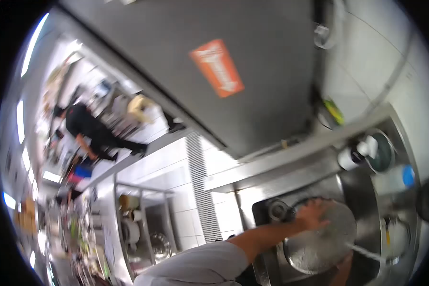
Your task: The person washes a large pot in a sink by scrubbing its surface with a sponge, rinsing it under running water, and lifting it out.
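Observation:
A wide round metal pan (336,233), wet and shiny, sits tilted in a steel sink (362,190); whether it is a pan or a lid I cannot tell. My left hand (312,215) reaches in from a pale sleeve and lies on the pan's upper left part, fingers spread. At the pan's lower right rim is my right hand (343,270), partly hidden and blurred, seeming to grip the edge. A thin white stream (365,251), apparently water, runs close beside that hand. A small round metal container (278,209) stands left of the pan.
Bottles (351,157) and a dark round bowl (381,151) stand on the right ledge, near a blue-capped container (407,176). A big grey cabinet (267,109) with an orange arrow sticker rises ahead. Left are a shelf unit (143,224), a floor drain (202,190) and a co-worker (88,126).

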Tool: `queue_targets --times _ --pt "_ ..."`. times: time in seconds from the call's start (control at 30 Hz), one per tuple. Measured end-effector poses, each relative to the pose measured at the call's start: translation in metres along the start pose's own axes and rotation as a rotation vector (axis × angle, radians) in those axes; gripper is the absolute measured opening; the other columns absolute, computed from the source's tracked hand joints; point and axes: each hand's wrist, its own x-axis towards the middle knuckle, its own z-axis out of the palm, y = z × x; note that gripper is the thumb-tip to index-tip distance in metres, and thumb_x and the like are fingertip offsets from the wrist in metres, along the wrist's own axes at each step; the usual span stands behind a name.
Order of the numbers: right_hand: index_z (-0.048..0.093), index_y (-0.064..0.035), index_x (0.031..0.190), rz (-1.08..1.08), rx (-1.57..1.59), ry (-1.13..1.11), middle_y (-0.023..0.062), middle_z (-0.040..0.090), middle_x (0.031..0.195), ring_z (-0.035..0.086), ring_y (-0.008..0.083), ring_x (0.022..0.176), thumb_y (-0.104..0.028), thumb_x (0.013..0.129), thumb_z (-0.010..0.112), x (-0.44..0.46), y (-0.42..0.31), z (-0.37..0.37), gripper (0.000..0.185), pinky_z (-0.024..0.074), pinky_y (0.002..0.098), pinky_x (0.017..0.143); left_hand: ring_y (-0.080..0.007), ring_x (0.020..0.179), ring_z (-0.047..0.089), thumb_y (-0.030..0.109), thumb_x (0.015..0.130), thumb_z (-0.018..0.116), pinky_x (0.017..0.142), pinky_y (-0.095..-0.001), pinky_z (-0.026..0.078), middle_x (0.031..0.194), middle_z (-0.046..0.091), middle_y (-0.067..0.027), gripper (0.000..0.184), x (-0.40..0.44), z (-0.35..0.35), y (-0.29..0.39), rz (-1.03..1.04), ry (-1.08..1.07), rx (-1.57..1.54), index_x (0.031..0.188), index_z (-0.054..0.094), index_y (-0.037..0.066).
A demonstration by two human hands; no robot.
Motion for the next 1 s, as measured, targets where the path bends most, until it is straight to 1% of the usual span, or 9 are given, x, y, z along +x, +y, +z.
queue_targets --times 0.03,0.1,0.2,0.4,0.5,0.6,0.73,0.77,1.0 --pt "0.037 -0.0055 0.145 0.005 -0.077 0.131 0.0154 0.045 0.142 0.051 0.0297 0.125 -0.056 0.096 0.040 0.011 -0.035 0.034 0.071 0.0471 0.0453 0.097 -0.0421 0.124 0.044 0.054 0.087 0.057 0.100 -0.0510 0.045 0.138 0.040 -0.0221 0.079 0.000 0.000 0.000 0.005 0.019 -0.002 0.153 0.019 0.031" --pt "0.050 -0.0004 0.134 -0.309 -0.227 -0.490 0.0168 0.055 0.132 0.058 0.0278 0.116 -0.051 0.096 0.041 0.082 -0.072 0.026 0.064 0.0476 0.0403 0.096 -0.0428 0.124 0.045 0.053 0.087 0.057 0.099 -0.0512 0.046 0.139 0.039 -0.0224 0.080 0.002 0.004 -0.008 -0.011 0.035 0.008 0.153 0.018 0.032" --pt "0.070 0.0000 0.090 -0.419 -1.077 0.216 0.0098 0.070 0.082 0.066 0.0219 0.078 -0.041 0.085 0.068 0.109 -0.131 0.145 0.042 0.0509 0.0371 0.079 -0.0430 0.123 0.045 0.052 0.087 0.058 0.098 -0.0509 0.047 0.140 0.039 -0.0210 0.080 -0.003 0.005 -0.006 0.044 0.066 -0.015 0.153 0.018 0.033" --pt "0.068 -0.0063 0.107 -1.763 -1.429 0.300 0.0133 0.070 0.094 0.068 0.0267 0.081 -0.031 0.087 0.066 -0.026 -0.088 0.271 0.032 0.0515 0.0422 0.069 -0.0401 0.121 0.049 0.040 0.094 0.047 0.091 -0.0507 0.052 0.140 0.040 -0.0175 0.066 0.008 0.028 -0.016 0.040 0.141 -0.102 0.150 0.025 0.014" --pt "0.064 -0.0054 0.116 -0.690 -1.143 0.818 0.0126 0.070 0.101 0.068 0.0317 0.086 -0.026 0.088 0.066 -0.036 -0.084 0.190 0.035 0.0529 0.0427 0.073 -0.0395 0.121 0.049 0.041 0.095 0.045 0.092 -0.0511 0.051 0.141 0.040 -0.0169 0.064 -0.003 0.019 -0.008 0.041 0.111 -0.071 0.150 0.027 0.015" --pt "0.059 -0.0056 0.126 -1.922 -1.889 1.016 0.0127 0.068 0.110 0.067 0.0295 0.089 -0.022 0.095 0.057 -0.031 -0.001 0.047 0.035 0.0539 0.0416 0.080 -0.0398 0.113 0.054 0.041 0.095 0.045 0.092 -0.0531 0.048 0.144 0.041 -0.0171 0.060 0.021 0.066 -0.024 0.057 0.111 -0.119 0.147 0.033 0.013" --pt "0.045 -0.0096 0.140 -1.150 -1.509 1.532 0.0238 0.042 0.141 0.037 0.0469 0.131 -0.037 0.086 0.065 -0.101 0.172 0.151 0.064 0.0308 0.0544 0.108 -0.0361 0.102 0.060 0.038 0.092 0.054 0.082 -0.0464 0.052 0.120 0.056 -0.0150 0.056 0.000 0.063 -0.019 0.160 0.363 -0.081 0.139 0.043 0.012" --pt "0.046 -0.0154 0.140 -0.732 -1.420 1.273 0.0245 0.041 0.142 0.035 0.0524 0.131 -0.036 0.085 0.065 -0.145 0.168 0.197 0.062 0.0314 0.0591 0.106 -0.0371 0.103 0.059 0.038 0.093 0.055 0.084 -0.0472 0.052 0.125 0.054 -0.0160 0.059 -0.010 0.061 -0.015 0.164 0.373 -0.034 0.143 0.040 0.012" --pt "0.054 -0.0137 0.132 -0.787 -0.902 1.287 0.0217 0.048 0.136 0.041 0.0445 0.130 -0.031 0.080 0.067 -0.107 0.023 0.134 0.057 0.0312 0.0614 0.103 -0.0449 0.118 0.050 0.038 0.097 0.052 0.097 -0.0467 0.046 0.138 0.041 -0.0218 0.065 -0.079 0.095 0.006 0.015 0.253 -0.146 0.151 0.027 0.013"
